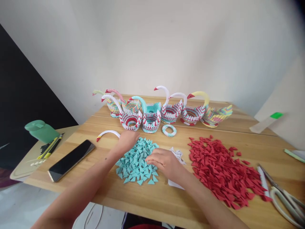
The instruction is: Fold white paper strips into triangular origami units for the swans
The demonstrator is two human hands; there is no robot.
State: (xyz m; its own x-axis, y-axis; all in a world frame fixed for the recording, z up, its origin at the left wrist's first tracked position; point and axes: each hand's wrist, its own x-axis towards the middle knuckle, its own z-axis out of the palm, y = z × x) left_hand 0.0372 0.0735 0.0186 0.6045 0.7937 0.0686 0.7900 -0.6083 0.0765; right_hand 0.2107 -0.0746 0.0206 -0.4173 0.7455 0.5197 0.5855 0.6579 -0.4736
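My left hand (pixel 129 139) is at the upper left edge of a pile of folded turquoise paper triangles (pixel 140 163), just in front of a red, white and turquoise paper swan (pixel 124 119). Its fingers point away from me and are mostly hidden. Beside that wrist lies a loose white curved swan neck (pixel 108 133) with a red and yellow tip. Over the right side of the turquoise pile, my right hand (pixel 165 162) has its fingers closed together; whatever is in them cannot be made out. White paper pieces (pixel 177 154) lie partly hidden behind it.
Several finished paper swans (pixel 193 111) line the back, with a turquoise and white ring (pixel 169 130) in front. Red paper triangles (pixel 221 168) are heaped at right, near scissors (pixel 283 197). A phone (pixel 71 160) lies left; a green bottle (pixel 41 131) and yellow cutter (pixel 50 147) are beyond.
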